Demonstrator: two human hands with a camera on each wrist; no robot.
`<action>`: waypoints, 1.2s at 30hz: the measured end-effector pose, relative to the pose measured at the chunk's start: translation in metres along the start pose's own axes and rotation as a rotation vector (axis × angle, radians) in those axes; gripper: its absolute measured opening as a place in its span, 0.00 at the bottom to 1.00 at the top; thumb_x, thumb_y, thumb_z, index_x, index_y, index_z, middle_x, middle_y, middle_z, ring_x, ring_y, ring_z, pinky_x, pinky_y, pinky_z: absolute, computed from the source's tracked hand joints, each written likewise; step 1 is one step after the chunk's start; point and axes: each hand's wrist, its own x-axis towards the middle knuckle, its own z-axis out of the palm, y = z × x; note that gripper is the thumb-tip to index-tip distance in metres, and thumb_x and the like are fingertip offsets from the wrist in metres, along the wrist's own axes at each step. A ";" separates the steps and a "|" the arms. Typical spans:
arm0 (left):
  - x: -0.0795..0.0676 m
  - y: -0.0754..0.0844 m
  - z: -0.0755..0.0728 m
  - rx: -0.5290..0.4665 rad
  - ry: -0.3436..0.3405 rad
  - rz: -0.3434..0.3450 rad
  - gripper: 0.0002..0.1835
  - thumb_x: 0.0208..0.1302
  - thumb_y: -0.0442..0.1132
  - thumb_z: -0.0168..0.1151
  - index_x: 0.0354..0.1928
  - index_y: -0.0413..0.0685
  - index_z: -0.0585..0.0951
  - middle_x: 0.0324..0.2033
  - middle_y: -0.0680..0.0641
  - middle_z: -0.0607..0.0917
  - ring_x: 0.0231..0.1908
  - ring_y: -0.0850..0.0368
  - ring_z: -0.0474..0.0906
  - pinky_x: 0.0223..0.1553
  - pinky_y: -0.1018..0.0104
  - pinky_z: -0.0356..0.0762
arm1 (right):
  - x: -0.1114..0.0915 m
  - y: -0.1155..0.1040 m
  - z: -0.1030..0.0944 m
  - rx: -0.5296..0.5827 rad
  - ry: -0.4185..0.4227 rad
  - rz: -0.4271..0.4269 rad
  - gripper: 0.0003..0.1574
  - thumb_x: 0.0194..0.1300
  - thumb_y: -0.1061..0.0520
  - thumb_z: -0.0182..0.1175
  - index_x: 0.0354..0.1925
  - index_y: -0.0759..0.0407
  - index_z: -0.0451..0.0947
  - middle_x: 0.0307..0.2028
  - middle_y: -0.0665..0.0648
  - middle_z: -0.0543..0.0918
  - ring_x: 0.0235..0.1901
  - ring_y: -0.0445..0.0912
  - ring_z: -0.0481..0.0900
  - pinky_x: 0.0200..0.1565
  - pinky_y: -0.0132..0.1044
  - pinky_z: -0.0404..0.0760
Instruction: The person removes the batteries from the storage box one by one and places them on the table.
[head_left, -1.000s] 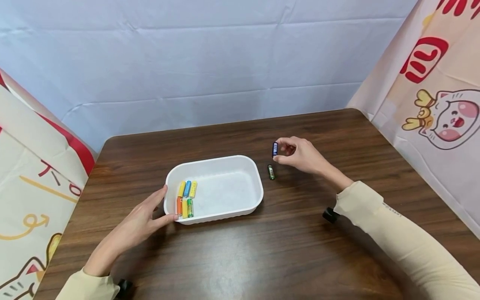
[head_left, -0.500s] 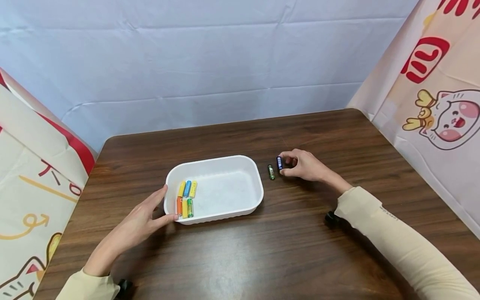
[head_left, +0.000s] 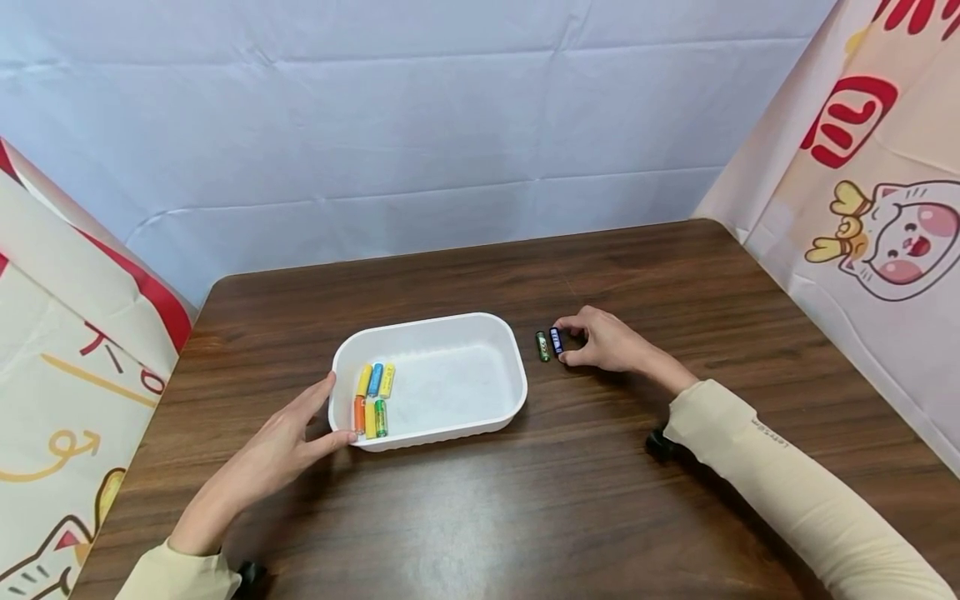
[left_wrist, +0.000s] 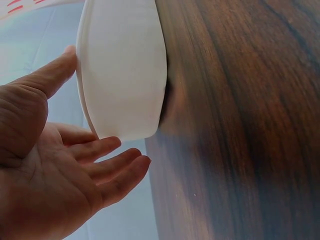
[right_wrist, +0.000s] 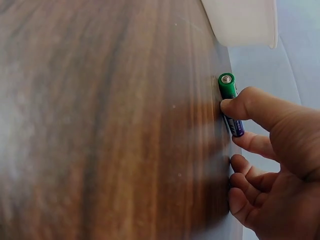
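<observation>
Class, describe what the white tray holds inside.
Inside the white tray lie three yellow batteries, a blue battery, an orange battery and a green battery. Whatever is directly beneath them is covered.

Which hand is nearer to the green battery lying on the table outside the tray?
Right. The right hand pinches the blue-purple battery beside the green battery; the left hand touches the white tray at its farther end.
</observation>
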 end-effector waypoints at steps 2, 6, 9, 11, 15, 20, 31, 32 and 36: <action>0.000 0.000 0.000 -0.001 -0.002 -0.004 0.55 0.68 0.59 0.68 0.81 0.35 0.50 0.77 0.29 0.56 0.75 0.30 0.55 0.68 0.32 0.61 | 0.000 0.000 0.001 -0.002 -0.004 0.003 0.26 0.59 0.57 0.74 0.56 0.62 0.84 0.39 0.59 0.79 0.39 0.51 0.74 0.41 0.43 0.72; 0.000 0.001 0.000 0.002 -0.004 -0.012 0.55 0.68 0.59 0.68 0.81 0.35 0.50 0.77 0.29 0.56 0.75 0.30 0.55 0.68 0.32 0.61 | 0.000 0.000 0.001 0.009 -0.012 0.017 0.26 0.60 0.57 0.73 0.56 0.62 0.84 0.39 0.59 0.79 0.39 0.50 0.72 0.41 0.43 0.71; 0.000 0.001 0.000 0.003 -0.001 -0.009 0.55 0.68 0.58 0.68 0.81 0.35 0.50 0.77 0.29 0.56 0.75 0.30 0.56 0.68 0.32 0.61 | -0.001 0.000 0.001 0.010 -0.017 0.024 0.27 0.60 0.56 0.73 0.57 0.63 0.84 0.40 0.59 0.79 0.39 0.50 0.72 0.42 0.44 0.72; 0.000 0.001 0.000 0.003 0.002 -0.006 0.55 0.68 0.58 0.68 0.81 0.35 0.50 0.77 0.29 0.56 0.75 0.30 0.56 0.68 0.32 0.61 | -0.001 0.000 0.001 0.009 -0.018 0.025 0.28 0.60 0.56 0.73 0.58 0.63 0.83 0.40 0.60 0.79 0.40 0.50 0.73 0.42 0.44 0.72; 0.001 0.002 0.001 0.006 0.007 0.000 0.54 0.68 0.57 0.69 0.81 0.35 0.50 0.77 0.29 0.57 0.74 0.31 0.57 0.68 0.32 0.62 | -0.002 0.000 0.000 0.007 -0.016 0.026 0.28 0.60 0.56 0.73 0.58 0.64 0.83 0.41 0.60 0.80 0.40 0.51 0.73 0.42 0.44 0.73; 0.000 0.002 0.002 0.007 0.007 0.001 0.54 0.68 0.56 0.69 0.81 0.35 0.51 0.77 0.29 0.57 0.74 0.30 0.57 0.67 0.33 0.63 | -0.003 -0.001 0.000 0.010 -0.013 0.024 0.28 0.60 0.56 0.74 0.58 0.64 0.83 0.41 0.60 0.79 0.40 0.51 0.73 0.42 0.44 0.73; 0.000 0.002 0.002 0.003 0.004 -0.007 0.55 0.67 0.57 0.69 0.81 0.36 0.51 0.77 0.29 0.57 0.74 0.30 0.58 0.66 0.33 0.65 | -0.004 0.002 0.002 0.019 -0.010 0.045 0.35 0.60 0.53 0.76 0.62 0.66 0.80 0.43 0.61 0.79 0.42 0.53 0.74 0.45 0.47 0.74; 0.000 0.002 0.002 0.003 0.005 -0.006 0.55 0.67 0.57 0.69 0.81 0.35 0.51 0.77 0.29 0.57 0.74 0.30 0.58 0.66 0.33 0.66 | -0.005 0.002 0.002 0.023 -0.010 0.047 0.35 0.60 0.52 0.76 0.62 0.66 0.79 0.43 0.62 0.79 0.42 0.53 0.74 0.45 0.47 0.74; -0.001 0.002 0.002 0.000 0.003 -0.006 0.55 0.67 0.58 0.69 0.81 0.35 0.50 0.77 0.30 0.57 0.74 0.30 0.58 0.66 0.34 0.66 | -0.007 -0.001 -0.002 0.057 -0.012 0.064 0.36 0.61 0.50 0.76 0.62 0.65 0.79 0.43 0.61 0.79 0.42 0.52 0.75 0.45 0.47 0.74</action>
